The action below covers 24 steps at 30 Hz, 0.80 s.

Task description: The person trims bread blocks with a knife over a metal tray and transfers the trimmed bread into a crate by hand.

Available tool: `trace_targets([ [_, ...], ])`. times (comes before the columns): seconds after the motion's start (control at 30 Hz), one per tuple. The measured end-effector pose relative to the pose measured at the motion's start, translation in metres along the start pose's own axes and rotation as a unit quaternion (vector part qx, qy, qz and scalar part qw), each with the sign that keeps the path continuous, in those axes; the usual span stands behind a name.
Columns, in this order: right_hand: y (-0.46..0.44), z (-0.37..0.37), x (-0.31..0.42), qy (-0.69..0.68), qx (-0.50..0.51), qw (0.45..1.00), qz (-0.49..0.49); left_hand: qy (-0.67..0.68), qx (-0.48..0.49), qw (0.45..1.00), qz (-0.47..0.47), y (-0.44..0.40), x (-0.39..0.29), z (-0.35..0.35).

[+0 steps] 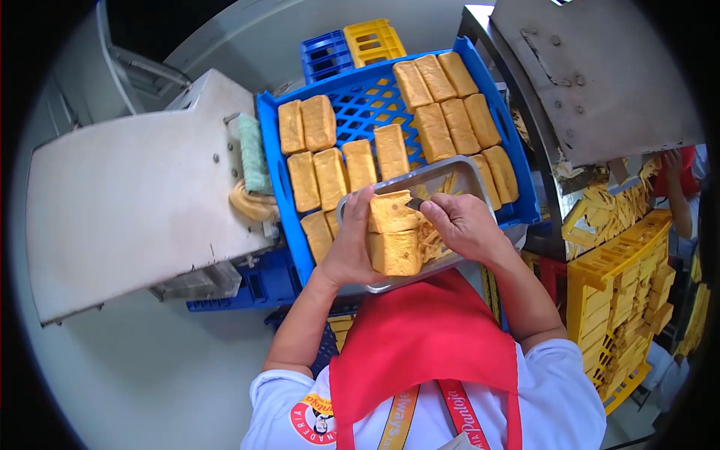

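My left hand (350,244) is closed around the left side of a yellow-orange bread loaf (395,253), which has a crease across its middle. In my right hand (463,225) is a small knife (414,203), its dark blade touching the loaf's upper right edge; most of its handle is hidden by my fingers. Beneath both hands sits a metal tray (474,177) with thin yellow crust trimmings (431,241) in it. Behind the tray, a blue crate (283,196) carries rows of similar loaves (319,122).
Metal machine covers stand at left (142,202) and right (600,75). A green cloth roll (253,154) hangs by the left one. At right, a yellow crate (585,300) holds more loaves, and another person's arm (679,195) shows beyond it. Small blue (326,56) and yellow (373,41) crates stand behind.
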State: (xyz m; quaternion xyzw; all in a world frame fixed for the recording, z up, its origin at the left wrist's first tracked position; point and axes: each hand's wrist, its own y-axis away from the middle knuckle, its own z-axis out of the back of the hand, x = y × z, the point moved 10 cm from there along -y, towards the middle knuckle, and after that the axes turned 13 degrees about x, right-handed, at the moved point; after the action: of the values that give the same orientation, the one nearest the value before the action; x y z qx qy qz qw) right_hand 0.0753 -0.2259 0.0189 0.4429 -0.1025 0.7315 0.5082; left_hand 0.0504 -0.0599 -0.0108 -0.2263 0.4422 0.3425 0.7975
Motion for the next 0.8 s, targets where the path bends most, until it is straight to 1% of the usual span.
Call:
trace_targets([
  [0.03, 0.0, -0.004, 0.008, 0.038, -0.004, 0.999, 0.002, -0.011, -0.001, 1.0, -0.009, 0.006, -0.004, 0.0],
  [0.07, 0.0, -0.009, 0.013, 0.041, 0.001, 0.999, 0.009, -0.013, -0.009, 1.0, -0.006, 0.013, -0.006, 0.0],
  [0.13, 0.002, -0.013, 0.02, 0.097, -0.014, 0.995, 0.005, -0.07, -0.025, 0.997, -0.022, 0.022, -0.016, 0.001],
  [0.17, 0.002, -0.016, 0.023, 0.101, -0.013, 0.995, 0.012, -0.099, -0.033, 0.994, -0.03, 0.025, -0.021, 0.0],
  [0.23, 0.002, -0.026, 0.022, 0.072, 0.016, 0.997, 0.024, -0.11, -0.053, 0.992, -0.035, 0.031, -0.028, -0.005],
  [0.27, 0.002, -0.029, 0.019, 0.076, 0.018, 0.996, 0.03, -0.124, -0.065, 0.99, -0.025, 0.034, -0.031, -0.007],
  [0.33, 0.002, -0.035, 0.014, 0.034, 0.046, 0.997, 0.049, -0.144, -0.078, 0.986, -0.016, 0.035, -0.038, -0.008],
  [0.37, 0.003, -0.033, 0.014, 0.035, 0.044, 0.997, 0.052, -0.135, -0.066, 0.989, -0.009, 0.034, -0.037, -0.012],
  [0.4, 0.004, -0.035, 0.014, 0.022, 0.064, 0.996, 0.057, -0.124, -0.052, 0.991, -0.001, 0.033, -0.037, -0.017],
  [0.43, 0.007, -0.037, 0.013, 0.01, 0.083, 0.995, 0.062, -0.125, -0.052, 0.991, -0.003, 0.032, -0.039, -0.02],
  [0.57, 0.014, -0.036, 0.013, 0.041, 0.086, 0.993, 0.063, -0.157, -0.054, 0.986, -0.003, 0.03, -0.045, -0.025],
  [0.63, 0.014, -0.038, 0.007, 0.007, 0.108, 0.993, 0.047, -0.165, -0.056, 0.985, -0.006, 0.03, -0.048, -0.026],
  [0.67, 0.014, -0.041, 0.005, 0.008, 0.105, 0.993, 0.05, -0.174, -0.062, 0.983, -0.006, 0.031, -0.05, -0.025],
  [0.73, 0.017, -0.033, -0.001, -0.073, 0.032, 0.995, 0.063, -0.187, -0.071, 0.98, -0.008, 0.032, -0.052, -0.024],
  [0.77, 0.017, -0.034, -0.001, -0.072, 0.031, 0.995, 0.065, -0.194, -0.076, 0.978, -0.014, 0.033, -0.054, -0.022],
  [0.8, 0.018, -0.033, -0.001, -0.032, 0.024, 0.998, 0.056, -0.202, -0.08, 0.976, -0.021, 0.033, -0.056, -0.022],
])
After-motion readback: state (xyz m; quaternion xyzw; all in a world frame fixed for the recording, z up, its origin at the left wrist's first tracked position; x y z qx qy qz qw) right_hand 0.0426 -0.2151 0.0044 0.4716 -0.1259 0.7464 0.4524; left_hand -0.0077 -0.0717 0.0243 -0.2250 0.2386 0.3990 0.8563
